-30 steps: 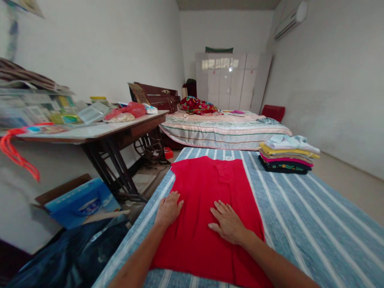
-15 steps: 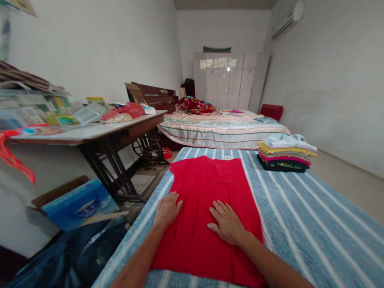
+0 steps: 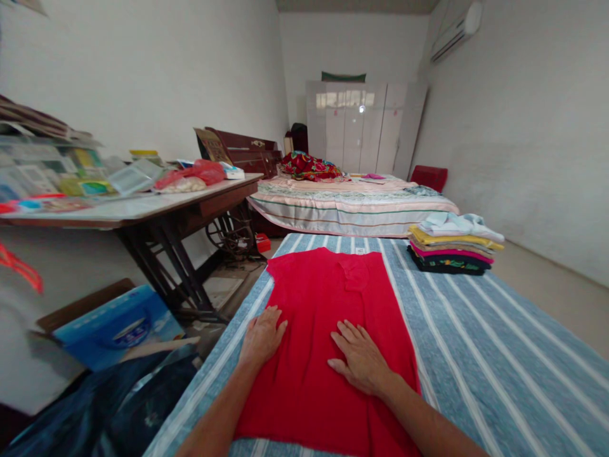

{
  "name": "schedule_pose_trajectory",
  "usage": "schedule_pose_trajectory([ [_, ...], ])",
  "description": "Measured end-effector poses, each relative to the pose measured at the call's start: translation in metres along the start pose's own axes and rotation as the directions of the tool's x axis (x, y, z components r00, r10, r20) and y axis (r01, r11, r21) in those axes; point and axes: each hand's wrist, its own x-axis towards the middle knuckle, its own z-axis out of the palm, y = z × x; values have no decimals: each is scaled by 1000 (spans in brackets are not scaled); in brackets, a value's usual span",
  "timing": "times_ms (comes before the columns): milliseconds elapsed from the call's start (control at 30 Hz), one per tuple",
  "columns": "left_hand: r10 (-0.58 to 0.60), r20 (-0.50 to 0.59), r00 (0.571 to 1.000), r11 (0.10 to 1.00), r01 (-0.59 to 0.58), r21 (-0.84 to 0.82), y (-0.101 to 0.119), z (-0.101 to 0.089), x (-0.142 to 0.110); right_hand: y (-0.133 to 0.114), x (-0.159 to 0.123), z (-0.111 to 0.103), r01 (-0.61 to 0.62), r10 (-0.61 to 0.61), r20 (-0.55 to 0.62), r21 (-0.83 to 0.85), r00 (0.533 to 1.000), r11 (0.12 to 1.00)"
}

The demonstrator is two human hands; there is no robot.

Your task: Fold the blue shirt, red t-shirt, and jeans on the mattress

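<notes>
A red short-sleeved shirt (image 3: 309, 368) lies spread on the blue-and-white striped cover (image 3: 461, 355), its shoulders pointing away from me. One sleeve, on the right, is turned in over the body. My left hand (image 3: 261, 335) rests flat on the shirt's left edge with its fingers stretched out. Toward the right half of the shirt, my right hand (image 3: 359, 358) lies palm down, fingers spread. Neither hand grips the cloth. Beyond and to the right sits a stack of folded clothes (image 3: 454, 244), with white and yellow pieces on top and black ones at the bottom.
On the left stands a sewing machine table (image 3: 190, 202) holding a red plastic bag (image 3: 200, 172) and clear boxes. A blue carton (image 3: 118, 327) and a dark bag (image 3: 114, 406) lie below it. Farther back are a second bed (image 3: 352, 209) and a wardrobe (image 3: 352, 127).
The view has shifted slightly. Both hands stay flat in about the same places on the red shirt, which keeps its shape.
</notes>
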Motion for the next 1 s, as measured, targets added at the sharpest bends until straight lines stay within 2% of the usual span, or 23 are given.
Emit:
schedule_pose_trajectory([
  [600,-15,-23,1000,999,14,-46,-3,6,-1,3,2,2,-9,8,21,38,1000,999],
  [733,-64,-43,997,983,56,-175,-6,7,4,4,2,3,-11,10,20,41,1000,999],
  [800,-168,-53,984,933,141,-330,2,-9,7,5,2,3,-8,7,19,42,1000,999],
  [867,-261,-76,962,832,184,-523,23,-43,5,5,1,3,-1,0,17,40,1000,999],
  [933,-189,-95,977,693,64,-718,52,-89,-6,5,1,3,3,-4,11,31,1000,1000],
  [1000,-49,-89,995,539,-48,-841,81,-135,-30,5,0,3,2,-2,7,23,1000,1000],
])
